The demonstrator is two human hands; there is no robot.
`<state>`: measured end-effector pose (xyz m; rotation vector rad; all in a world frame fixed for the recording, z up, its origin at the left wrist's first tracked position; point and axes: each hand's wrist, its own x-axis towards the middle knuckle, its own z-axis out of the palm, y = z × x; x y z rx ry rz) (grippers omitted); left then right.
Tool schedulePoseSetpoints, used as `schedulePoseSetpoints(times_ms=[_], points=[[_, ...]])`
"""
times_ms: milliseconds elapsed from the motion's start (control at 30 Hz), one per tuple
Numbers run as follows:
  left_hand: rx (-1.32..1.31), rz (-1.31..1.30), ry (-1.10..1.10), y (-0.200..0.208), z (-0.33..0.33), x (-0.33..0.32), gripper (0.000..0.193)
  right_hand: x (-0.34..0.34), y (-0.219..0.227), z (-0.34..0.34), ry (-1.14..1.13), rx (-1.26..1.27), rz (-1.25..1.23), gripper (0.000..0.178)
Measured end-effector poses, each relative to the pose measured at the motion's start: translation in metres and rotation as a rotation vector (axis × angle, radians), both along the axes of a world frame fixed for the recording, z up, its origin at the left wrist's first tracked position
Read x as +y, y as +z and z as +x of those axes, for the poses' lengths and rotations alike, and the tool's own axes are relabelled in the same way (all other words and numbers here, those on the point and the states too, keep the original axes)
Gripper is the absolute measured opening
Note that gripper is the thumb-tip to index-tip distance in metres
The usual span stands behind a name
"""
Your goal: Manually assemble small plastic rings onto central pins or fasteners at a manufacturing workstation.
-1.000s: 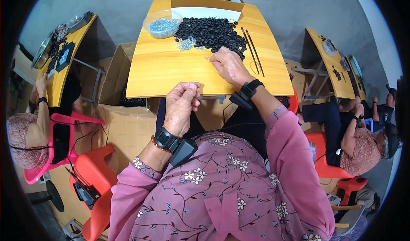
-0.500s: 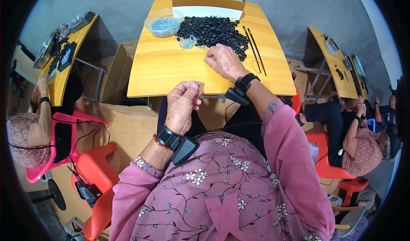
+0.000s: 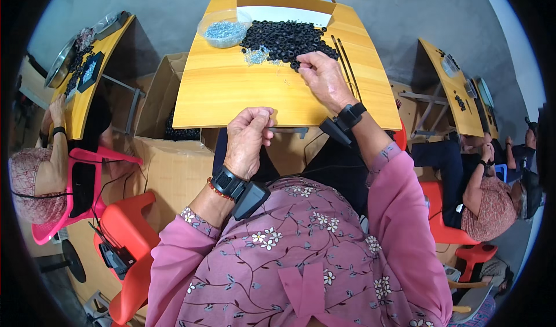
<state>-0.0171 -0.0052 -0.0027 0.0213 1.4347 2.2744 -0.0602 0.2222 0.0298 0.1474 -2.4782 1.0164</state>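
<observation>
My right hand (image 3: pixel 325 82) reaches over the yellow table to the near edge of a heap of small black rings (image 3: pixel 281 37). Its thumb and fingers close on one black ring (image 3: pixel 295 66) at the edge of that heap. My left hand (image 3: pixel 248 139) is closed in a pinch at the table's front edge; whatever its fingertips hold is too small to make out. Left of the heap stands a clear round tub (image 3: pixel 225 30) of small silvery metal pieces. More of these silvery pieces (image 3: pixel 256 55) lie loose beside the black rings.
An open box (image 3: pixel 284 8) with more black rings is at the table's far end. Two thin dark rods (image 3: pixel 346 66) lie right of the heap. A cardboard carton (image 3: pixel 159 112) stands left of the yellow table (image 3: pixel 214 95). Other people work at side tables left and right.
My right hand has moved a little right, its fingertips now at the black rings at the heap's edge. The left hand has stayed nearly still.
</observation>
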Motion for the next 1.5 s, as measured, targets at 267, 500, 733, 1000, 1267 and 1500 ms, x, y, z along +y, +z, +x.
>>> schedulePoseSetpoints(times_ms=[267,500,733,1000,1267,1500], points=[[-0.006,0.018,0.002,-0.003,-0.003,0.001,0.017,0.004,-0.020,0.002,0.092,-0.156,-0.027,0.017],[-0.014,0.039,-0.002,-0.002,-0.003,-0.002,0.019,0.006,-0.008,0.017,0.219,-0.181,0.332,0.011],[-0.031,0.146,-0.112,0.002,0.002,-0.001,0.024,-0.002,-0.011,0.040,0.104,-0.117,0.074,0.010],[0.008,0.278,-0.213,0.009,0.010,0.001,0.027,-0.036,0.012,0.083,0.243,-0.283,-0.419,0.012],[0.058,0.271,-0.248,-0.002,0.010,0.004,0.023,-0.047,0.024,0.100,0.246,-0.352,-0.499,0.013],[0.097,0.243,-0.210,-0.006,0.010,0.004,0.015,-0.045,0.019,0.100,0.275,-0.237,-0.299,0.009]])
